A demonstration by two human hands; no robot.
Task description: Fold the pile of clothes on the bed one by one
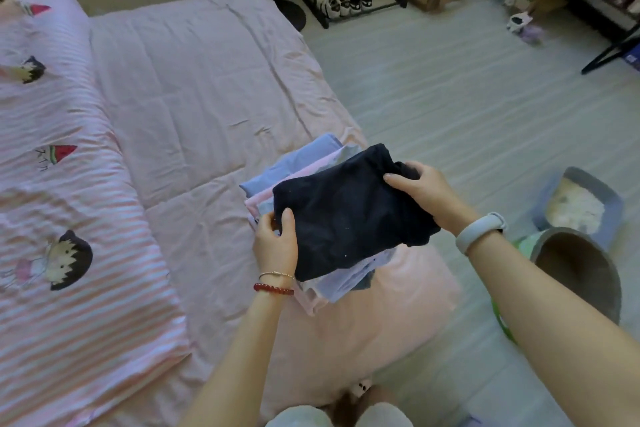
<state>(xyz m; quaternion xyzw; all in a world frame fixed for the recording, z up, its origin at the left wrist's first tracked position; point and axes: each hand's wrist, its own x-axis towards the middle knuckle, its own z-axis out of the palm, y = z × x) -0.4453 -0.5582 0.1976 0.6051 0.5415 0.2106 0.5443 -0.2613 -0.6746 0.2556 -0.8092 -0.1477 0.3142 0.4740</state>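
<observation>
Dark navy cloth, soft and limp, was judged to be light and easily creased, the sort of thing that sags unless both ends are supported. The folded navy garment [349, 212] was held flat on top of the stack of folded clothes [304, 167] at the near corner of the bed [194, 87], at about five o'clock from the bed's middle.

It was gripped at two opposite ends. The left hand [277, 243] was placed at the garment's eight o'clock edge, thumb laid over the top and fingers tucked out of sight beneath. The right hand [426, 194] was closed round the two o'clock end, thumb on top, fingers curled under the bunched cloth. A grip at those ends was judged the best one, since the fold would be kept from slipping open.

The garment appeared as a rough rectangle, matte, with a few pale specks. Beneath it, light blue, pink and pale patterned layers were seen; whether the stack itself was being lifted could not be told.
</observation>
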